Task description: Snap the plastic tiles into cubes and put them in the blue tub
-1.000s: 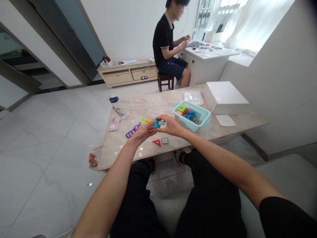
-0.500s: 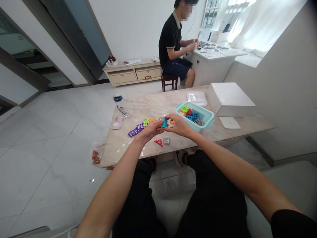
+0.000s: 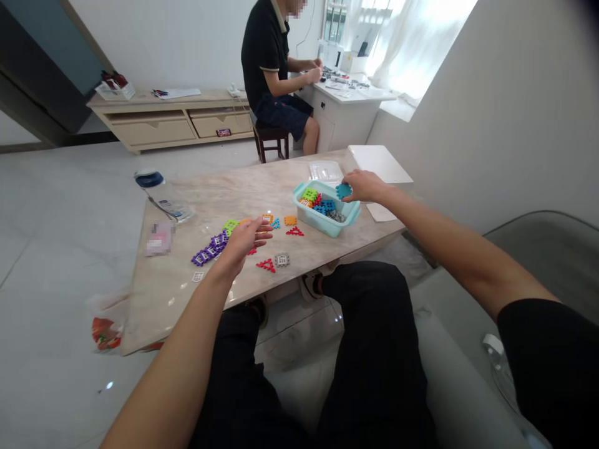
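My right hand (image 3: 367,185) pinches a blue square interlocking tile (image 3: 343,191) above the right side of a light teal bin (image 3: 319,222). Green, red, blue and grey tiles lie in sorted heaps inside the bin. Over the table, my left hand (image 3: 244,242) is open with its fingers stretched out and nothing in them. Beside it lie a row of purple tiles (image 3: 208,248) and a green tile (image 3: 230,226). Right of that hand are an orange square tile (image 3: 291,220), a red triangular tile (image 3: 266,265) and a grey tile (image 3: 282,259).
A clear bottle with a blue lid (image 3: 156,193) stands at the table's left, near a small pink packet (image 3: 160,239). Behind the bin are a clear plastic lid (image 3: 326,171) and a white box (image 3: 380,163). Another person (image 3: 266,62) sits working at a white desk.
My hands have parted. The right one has carried the blue tile right to above the bin, while the left has let go of it and opened. The view has turned right.
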`<action>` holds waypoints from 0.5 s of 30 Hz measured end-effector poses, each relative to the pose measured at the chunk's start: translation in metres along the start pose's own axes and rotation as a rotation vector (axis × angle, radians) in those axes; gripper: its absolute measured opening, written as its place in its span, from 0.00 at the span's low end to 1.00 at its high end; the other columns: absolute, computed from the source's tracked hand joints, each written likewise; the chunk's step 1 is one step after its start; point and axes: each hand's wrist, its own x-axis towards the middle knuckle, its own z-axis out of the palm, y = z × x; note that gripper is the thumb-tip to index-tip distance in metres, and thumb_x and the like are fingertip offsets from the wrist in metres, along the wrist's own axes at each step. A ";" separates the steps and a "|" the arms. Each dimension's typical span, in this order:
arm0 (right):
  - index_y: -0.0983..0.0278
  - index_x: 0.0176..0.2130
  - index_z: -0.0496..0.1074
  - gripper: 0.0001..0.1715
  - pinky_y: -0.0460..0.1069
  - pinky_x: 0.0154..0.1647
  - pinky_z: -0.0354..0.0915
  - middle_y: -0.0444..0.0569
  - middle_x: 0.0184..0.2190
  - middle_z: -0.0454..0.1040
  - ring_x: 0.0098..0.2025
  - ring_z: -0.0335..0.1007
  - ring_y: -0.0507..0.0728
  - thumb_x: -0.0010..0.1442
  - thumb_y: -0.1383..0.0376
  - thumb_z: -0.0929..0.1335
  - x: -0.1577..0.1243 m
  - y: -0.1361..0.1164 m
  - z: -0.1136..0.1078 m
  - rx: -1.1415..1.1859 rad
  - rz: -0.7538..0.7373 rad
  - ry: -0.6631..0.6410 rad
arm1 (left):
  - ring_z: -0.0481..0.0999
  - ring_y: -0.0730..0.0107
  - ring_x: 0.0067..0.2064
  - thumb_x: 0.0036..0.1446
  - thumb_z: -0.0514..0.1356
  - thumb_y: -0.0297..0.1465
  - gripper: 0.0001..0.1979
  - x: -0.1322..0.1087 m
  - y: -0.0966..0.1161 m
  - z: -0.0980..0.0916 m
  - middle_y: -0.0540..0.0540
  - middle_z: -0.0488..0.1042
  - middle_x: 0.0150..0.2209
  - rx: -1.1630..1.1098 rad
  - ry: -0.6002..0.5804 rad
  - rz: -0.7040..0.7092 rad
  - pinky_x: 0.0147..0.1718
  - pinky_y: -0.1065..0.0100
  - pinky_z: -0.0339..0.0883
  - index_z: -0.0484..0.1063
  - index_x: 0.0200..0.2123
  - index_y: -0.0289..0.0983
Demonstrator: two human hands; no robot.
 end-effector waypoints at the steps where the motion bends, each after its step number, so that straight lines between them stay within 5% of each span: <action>1: 0.64 0.57 0.80 0.32 0.56 0.60 0.67 0.59 0.56 0.78 0.60 0.71 0.69 0.59 0.51 0.79 0.002 0.005 0.002 -0.063 0.019 -0.071 | 0.84 0.63 0.40 0.59 0.67 0.50 0.22 0.001 0.000 -0.001 0.37 0.85 0.47 0.043 0.016 0.031 0.36 0.69 0.72 0.80 0.42 0.36; 9: 0.70 0.49 0.81 0.30 0.61 0.65 0.67 0.67 0.53 0.79 0.60 0.74 0.71 0.53 0.55 0.82 0.025 -0.021 0.060 -0.130 0.070 -0.302 | 0.81 0.59 0.40 0.65 0.64 0.38 0.09 -0.013 -0.013 -0.006 0.42 0.84 0.42 0.684 0.083 0.383 0.46 0.62 0.74 0.80 0.43 0.40; 15: 0.69 0.45 0.81 0.27 0.61 0.62 0.68 0.64 0.46 0.80 0.57 0.75 0.70 0.51 0.58 0.84 0.046 -0.033 0.088 -0.117 0.113 -0.341 | 0.80 0.58 0.40 0.65 0.65 0.36 0.08 -0.019 -0.011 -0.011 0.43 0.84 0.40 0.681 0.058 0.356 0.48 0.62 0.72 0.81 0.42 0.41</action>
